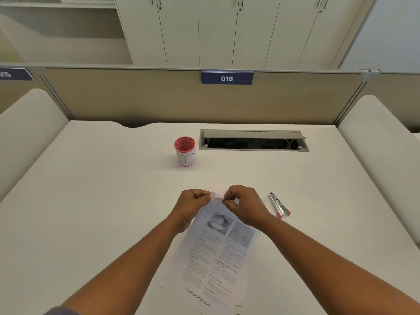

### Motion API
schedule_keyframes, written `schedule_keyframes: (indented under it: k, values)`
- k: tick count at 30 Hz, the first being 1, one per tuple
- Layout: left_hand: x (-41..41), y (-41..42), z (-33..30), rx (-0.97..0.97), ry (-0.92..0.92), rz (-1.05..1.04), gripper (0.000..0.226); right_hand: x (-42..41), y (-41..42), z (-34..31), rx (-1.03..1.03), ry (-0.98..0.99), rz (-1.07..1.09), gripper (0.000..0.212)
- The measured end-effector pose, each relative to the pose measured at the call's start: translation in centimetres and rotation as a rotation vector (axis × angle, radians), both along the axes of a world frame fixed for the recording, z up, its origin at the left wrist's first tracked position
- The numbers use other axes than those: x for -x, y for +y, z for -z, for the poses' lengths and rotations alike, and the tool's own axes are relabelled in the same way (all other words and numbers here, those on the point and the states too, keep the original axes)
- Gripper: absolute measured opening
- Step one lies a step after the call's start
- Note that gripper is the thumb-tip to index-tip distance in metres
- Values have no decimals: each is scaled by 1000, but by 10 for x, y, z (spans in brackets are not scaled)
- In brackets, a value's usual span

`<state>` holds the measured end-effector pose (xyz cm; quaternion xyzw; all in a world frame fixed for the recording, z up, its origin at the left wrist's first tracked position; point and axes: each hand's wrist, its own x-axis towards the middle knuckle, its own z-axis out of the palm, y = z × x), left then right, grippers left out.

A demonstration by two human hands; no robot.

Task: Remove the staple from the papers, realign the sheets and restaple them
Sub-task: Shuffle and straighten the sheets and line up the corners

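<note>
A stack of printed papers lies on the white desk, slanted, its sheets fanned out of line at the near edge. My left hand grips the far left corner of the papers, which is bent upward. My right hand pinches the same corner with thumb and fingertips; the staple itself is too small to make out. A silver stapler with pink ends lies on the desk just right of my right hand.
A pink mesh cup with a white label reading BIN stands at the middle back. Behind it to the right is an open cable hatch. Partition walls close off the desk at the back and both sides.
</note>
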<state>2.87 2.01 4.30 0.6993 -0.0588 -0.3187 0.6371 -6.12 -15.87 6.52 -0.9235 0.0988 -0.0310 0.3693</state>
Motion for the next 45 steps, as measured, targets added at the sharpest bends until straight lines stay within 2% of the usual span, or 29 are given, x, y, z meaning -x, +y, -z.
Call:
schedule_keyframes:
  k: [13,17,28,36,45]
  values:
    - [-6,1,-2,-34,-67,53,4,-1,0,-2,-24,-23,-25,2]
    - [-7,3,0,10,-55,46,14,-2,0,-1,-22,-13,-26,3]
    - [-8,6,7,9,-118,123,3,0,-1,4,-5,-34,-20,2]
    - [-6,5,9,-28,-169,148,12,-1,-1,6,-11,-31,-30,3]
    - [-1,4,-1,-34,-115,172,19,-1,1,4,-60,-23,3,6]
